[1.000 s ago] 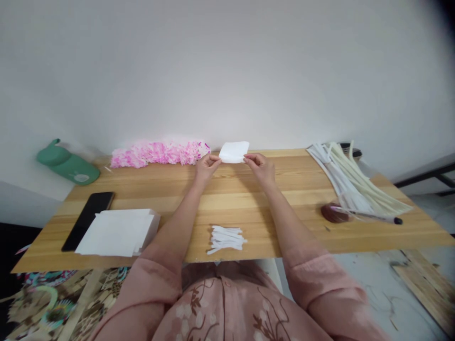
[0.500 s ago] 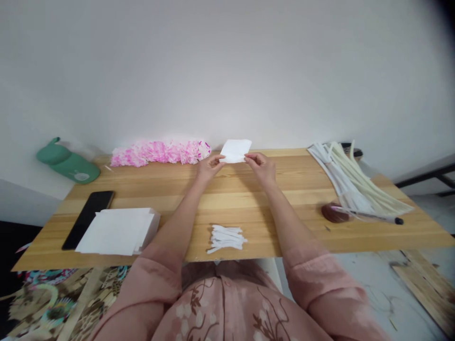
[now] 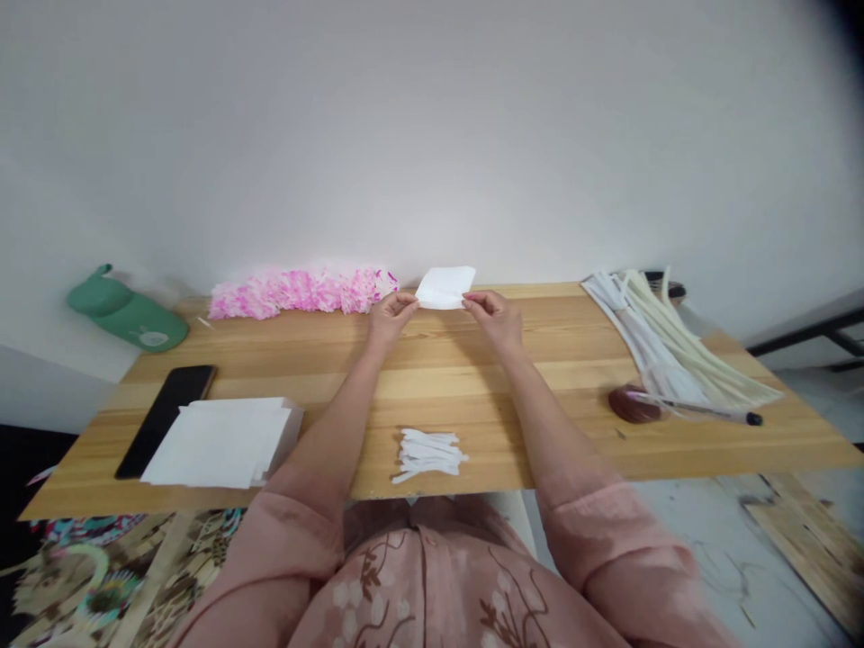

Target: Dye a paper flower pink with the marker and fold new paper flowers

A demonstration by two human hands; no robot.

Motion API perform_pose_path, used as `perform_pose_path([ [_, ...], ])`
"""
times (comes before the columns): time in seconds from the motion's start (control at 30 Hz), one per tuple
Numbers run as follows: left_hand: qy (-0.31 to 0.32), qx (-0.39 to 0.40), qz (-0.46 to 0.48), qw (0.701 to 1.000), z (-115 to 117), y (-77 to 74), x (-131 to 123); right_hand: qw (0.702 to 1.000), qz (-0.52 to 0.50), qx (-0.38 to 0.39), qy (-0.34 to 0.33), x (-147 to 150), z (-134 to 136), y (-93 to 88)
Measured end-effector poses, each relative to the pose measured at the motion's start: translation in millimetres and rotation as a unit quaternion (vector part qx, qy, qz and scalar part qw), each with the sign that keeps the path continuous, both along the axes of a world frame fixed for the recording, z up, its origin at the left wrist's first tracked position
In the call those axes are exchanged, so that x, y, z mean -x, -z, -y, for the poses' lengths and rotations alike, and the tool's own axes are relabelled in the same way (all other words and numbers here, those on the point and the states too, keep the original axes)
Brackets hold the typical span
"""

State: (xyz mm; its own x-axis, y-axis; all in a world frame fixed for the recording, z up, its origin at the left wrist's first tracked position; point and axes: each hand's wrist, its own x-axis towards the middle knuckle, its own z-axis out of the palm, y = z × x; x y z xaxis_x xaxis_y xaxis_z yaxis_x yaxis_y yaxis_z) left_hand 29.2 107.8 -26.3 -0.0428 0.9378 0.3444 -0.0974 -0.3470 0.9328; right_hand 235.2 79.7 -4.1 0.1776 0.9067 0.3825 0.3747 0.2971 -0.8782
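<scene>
A small white sheet of paper (image 3: 445,283) is held up over the back of the wooden table, its near edge looking folded. My left hand (image 3: 390,317) pinches its near left corner between thumb and fingers. At the near right corner, my right hand (image 3: 496,317) pinches it the same way. Closer to me, between my forearms, lies a small heap of narrow white strips (image 3: 430,452). A stack of white paper (image 3: 216,441) sits left of my left forearm.
A black phone (image 3: 166,418) and a green bottle (image 3: 128,310) are on the left. Fluffy pink and white paper petals (image 3: 301,292) line the back edge. To the right are bundled white and cream strips (image 3: 675,342), a dark red round object (image 3: 633,404) and a pen (image 3: 715,411).
My left hand has shifted slightly left along the paper's near edge, toward its corner. The right hand keeps its pinch almost in place.
</scene>
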Motion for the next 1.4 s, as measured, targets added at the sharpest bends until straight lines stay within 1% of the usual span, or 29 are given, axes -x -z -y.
perform_pose_path([
  [0.17, 0.009, 0.0, 0.009, 1.0, 1.2, -1.0, -1.5, 1.0, 0.0, 0.001, 0.0, 1.7, 1.0, -1.6],
  [0.33, 0.008, 0.005, -0.003, 1.0, -0.5, 1.6, -0.1, 1.0, 0.0, 0.004, 0.001, 1.6, 0.7, -1.0],
  [0.47, -0.001, 0.011, -0.014, 1.0, -0.8, 3.8, 1.4, 1.0, 0.004, -0.004, 0.0, 0.9, 0.8, -0.8],
  [0.63, -0.012, 0.014, -0.035, 0.999, 1.3, 1.4, 1.4, 1.0, 0.011, 0.0, 0.005, 0.8, 1.0, -0.2],
  [0.83, -0.001, 0.016, -0.006, 1.0, 1.4, -1.6, 1.0, 1.0, 0.001, -0.003, -0.005, 0.7, -0.6, 2.7],
  [1.07, 0.032, 0.005, 0.028, 0.999, -3.1, 1.4, 1.6, 1.0, -0.001, 0.002, -0.009, 1.3, -0.9, 3.0],
  [1.27, 0.02, 0.004, 0.0, 1.0, -5.0, 3.6, 1.9, 1.0, 0.003, 0.004, -0.009, 1.9, 0.4, 2.3],
  [1.4, -0.022, 0.009, -0.05, 0.998, -3.2, 3.1, 1.8, 1.0, 0.002, 0.004, -0.01, 2.1, 0.6, 1.9],
])
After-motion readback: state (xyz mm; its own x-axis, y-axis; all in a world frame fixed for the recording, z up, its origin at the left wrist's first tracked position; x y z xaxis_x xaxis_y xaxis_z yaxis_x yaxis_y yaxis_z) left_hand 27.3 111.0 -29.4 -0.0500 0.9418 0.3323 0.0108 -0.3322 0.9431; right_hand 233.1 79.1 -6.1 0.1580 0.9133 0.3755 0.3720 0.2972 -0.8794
